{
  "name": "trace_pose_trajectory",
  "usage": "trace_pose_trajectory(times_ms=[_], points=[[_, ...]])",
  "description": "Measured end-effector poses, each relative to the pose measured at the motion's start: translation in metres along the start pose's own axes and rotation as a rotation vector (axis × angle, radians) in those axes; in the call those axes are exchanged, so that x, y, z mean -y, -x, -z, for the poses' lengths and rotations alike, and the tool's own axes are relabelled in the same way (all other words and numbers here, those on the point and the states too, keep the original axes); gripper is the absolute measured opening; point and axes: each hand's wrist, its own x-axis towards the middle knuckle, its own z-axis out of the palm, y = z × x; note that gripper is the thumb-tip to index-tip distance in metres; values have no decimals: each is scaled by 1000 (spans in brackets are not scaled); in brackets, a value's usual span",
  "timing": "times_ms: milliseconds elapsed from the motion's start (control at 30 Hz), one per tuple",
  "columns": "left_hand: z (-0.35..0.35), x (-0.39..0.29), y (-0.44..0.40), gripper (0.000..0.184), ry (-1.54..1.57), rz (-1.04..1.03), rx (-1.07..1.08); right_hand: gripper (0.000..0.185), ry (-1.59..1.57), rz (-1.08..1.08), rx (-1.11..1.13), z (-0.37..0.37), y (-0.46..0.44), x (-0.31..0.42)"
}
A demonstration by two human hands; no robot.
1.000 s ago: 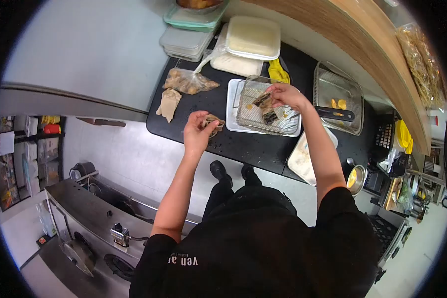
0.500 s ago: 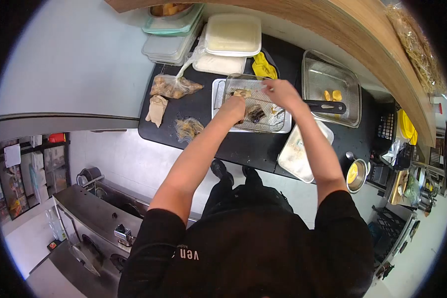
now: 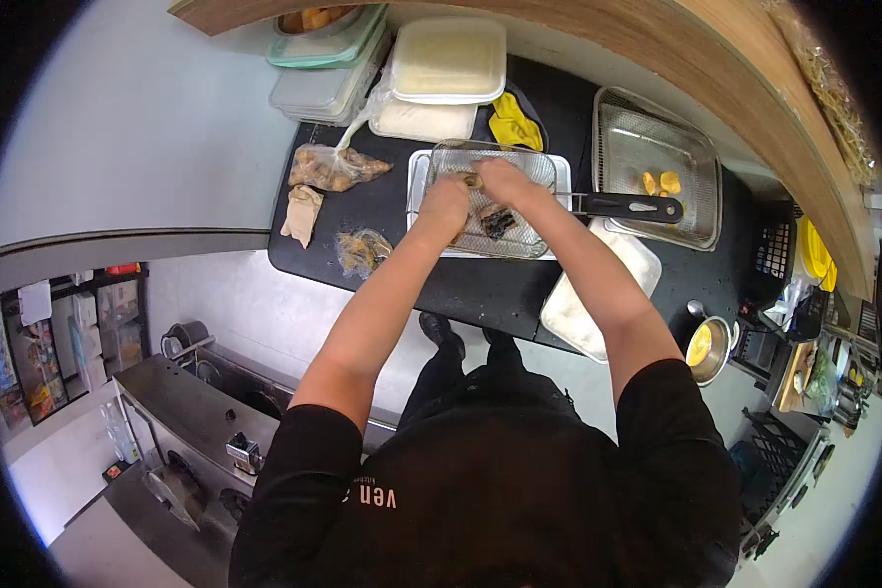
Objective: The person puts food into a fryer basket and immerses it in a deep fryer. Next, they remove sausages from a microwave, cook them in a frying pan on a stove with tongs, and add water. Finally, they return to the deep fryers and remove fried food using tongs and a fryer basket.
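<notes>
A wire frying basket with a black handle rests on a white tray. My left hand is over the basket's left part, closed on a small brownish piece of food. My right hand meets it from the right; its fingers are bent together at the same piece, their tips mostly hidden. Below my hands, a dark piece of food lies in the basket.
Left of the tray lie a bag of brown pieces, a paper bundle and crumpled plastic. Lidded containers and a yellow cloth are behind. To the right are a metal basket, a white tray and a metal pot.
My right hand has moved left and down from above the basket to beside my left hand. My left hand stays over the basket's left part with the food piece.
</notes>
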Motion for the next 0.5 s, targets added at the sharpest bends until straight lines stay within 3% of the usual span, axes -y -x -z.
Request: trace_pose_trajectory(times_ms=[67,200,333,500], points=[[4,-3,-4,31,-7,-58,-220,20,-19,-60,-31,-12,-3,1],[-7,4,-23,25,78,-188,-312,18,7,-21,-29,2,12,9],[0,0,-14,24,12,-155,-185,21,-36,77,9,-2,21,2],[-9,0,-16,20,85,-37,-102,20,-70,39,6,-21,23,-8]])
